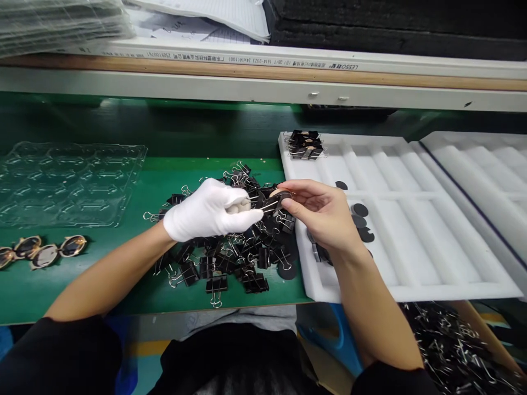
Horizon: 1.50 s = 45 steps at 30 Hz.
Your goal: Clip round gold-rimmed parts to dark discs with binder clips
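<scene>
My left hand (pixel 209 211), in a white glove, pinches the wire handles of a black binder clip (pixel 269 206) between thumb and fingers. Facing it, my bare right hand (pixel 323 211) holds a small round piece (pixel 281 193) with tan and black showing, at the clip's jaws. Fingers partly cover the piece, so I cannot tell its exact kind. Under both hands spreads a pile of black binder clips (pixel 216 282) with silver handles. A dark round pad (pixel 287 270) lies at the pile's right edge.
To the right, a white foam tray (pixel 395 219) carries clamped clips (pixel 305 145) in its far corner and loose black discs (pixel 360 210). Clear plastic trays (pixel 69 184) and sunglasses (pixel 57 251) lie left. A shelf edge (pixel 247 90) crosses above; a box of clips (pixel 461 345) sits lower right.
</scene>
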Each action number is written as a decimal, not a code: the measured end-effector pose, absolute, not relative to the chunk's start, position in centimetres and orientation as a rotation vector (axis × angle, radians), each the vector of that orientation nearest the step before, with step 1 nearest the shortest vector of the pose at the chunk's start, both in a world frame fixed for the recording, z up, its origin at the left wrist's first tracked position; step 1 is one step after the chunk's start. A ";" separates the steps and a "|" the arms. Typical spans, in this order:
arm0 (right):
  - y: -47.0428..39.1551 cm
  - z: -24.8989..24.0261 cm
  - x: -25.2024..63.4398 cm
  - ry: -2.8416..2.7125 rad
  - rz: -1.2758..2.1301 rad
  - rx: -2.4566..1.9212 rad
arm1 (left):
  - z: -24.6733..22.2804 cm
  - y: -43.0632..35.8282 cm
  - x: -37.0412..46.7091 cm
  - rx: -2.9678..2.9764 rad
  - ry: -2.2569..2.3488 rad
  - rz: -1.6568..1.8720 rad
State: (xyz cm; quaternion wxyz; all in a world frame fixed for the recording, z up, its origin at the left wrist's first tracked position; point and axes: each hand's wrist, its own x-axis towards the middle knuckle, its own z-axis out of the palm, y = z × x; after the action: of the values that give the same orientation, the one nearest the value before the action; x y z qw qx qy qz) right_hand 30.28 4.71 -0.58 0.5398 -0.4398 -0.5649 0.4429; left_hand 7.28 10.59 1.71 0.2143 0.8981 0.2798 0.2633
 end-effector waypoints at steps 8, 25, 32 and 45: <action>4.9 -0.5 30.4 -1.328 0.987 -1.063 | 1.6 10.4 7.3 2.413 0.864 0.707; 3.9 -1.3 28.1 -1.221 0.905 -1.113 | 1.6 9.0 8.7 2.079 1.023 0.847; 3.8 -1.1 27.9 -1.242 0.898 -1.143 | 2.4 9.0 8.7 2.069 1.045 0.780; 2.4 3.7 41.4 -2.063 0.305 -2.000 | 4.3 11.6 6.0 2.094 0.998 0.575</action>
State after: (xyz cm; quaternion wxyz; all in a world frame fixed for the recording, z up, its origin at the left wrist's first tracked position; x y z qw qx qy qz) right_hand 41.38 2.39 3.70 0.1255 -0.6867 -0.7083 0.1046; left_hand 6.02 11.64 4.32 0.3671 0.8149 0.3886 0.2239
